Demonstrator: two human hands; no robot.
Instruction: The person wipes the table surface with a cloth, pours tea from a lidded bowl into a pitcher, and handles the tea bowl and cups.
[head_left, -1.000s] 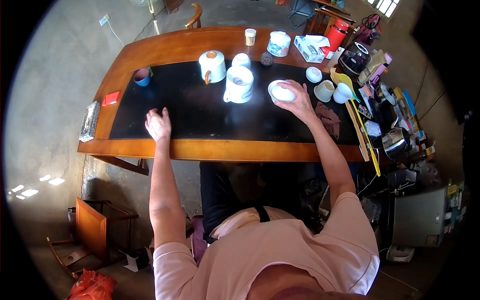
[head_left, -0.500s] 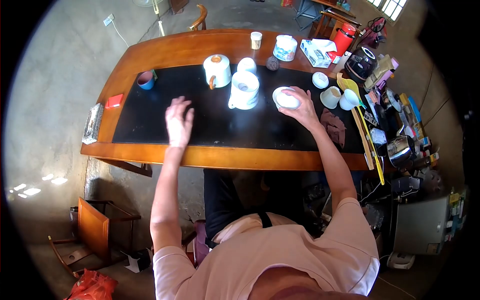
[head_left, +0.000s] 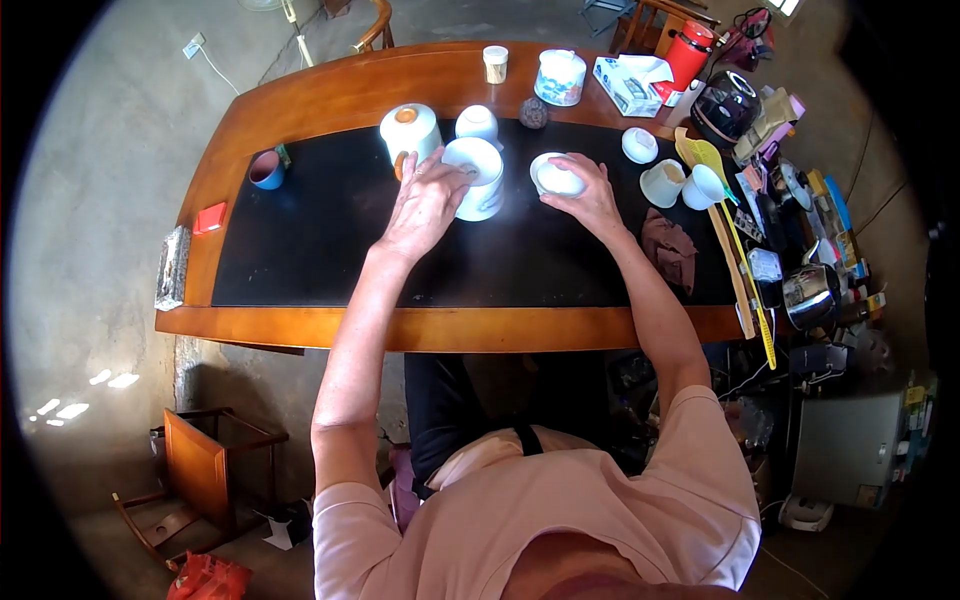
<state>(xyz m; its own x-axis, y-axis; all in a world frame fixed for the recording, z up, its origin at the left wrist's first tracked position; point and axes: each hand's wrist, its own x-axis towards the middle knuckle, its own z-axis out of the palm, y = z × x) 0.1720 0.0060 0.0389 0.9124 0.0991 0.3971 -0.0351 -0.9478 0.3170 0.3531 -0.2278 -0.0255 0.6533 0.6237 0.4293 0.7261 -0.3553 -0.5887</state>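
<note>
My right hand is closed around the right side of a small white bowl, thumb in front and fingers behind. My left hand reaches to the left side of a tall white mug, its fingers bent but apart. It covers the mug's handle side; whether it presses on the mug I cannot tell. Just beyond that hand stands a white teapot with an orange-brown lid knob and handle. A white cup sits behind the mug.
On the desk's black mat are a blue cup, white cups and a brown cloth. A tissue box, white canister and red thermos stand behind. Clutter, including a kettle, crowds the right.
My left hand has moved right and away from me, from over the bare mat to the mug's side. My right hand still holds the bowl. The view has shifted slightly.
</note>
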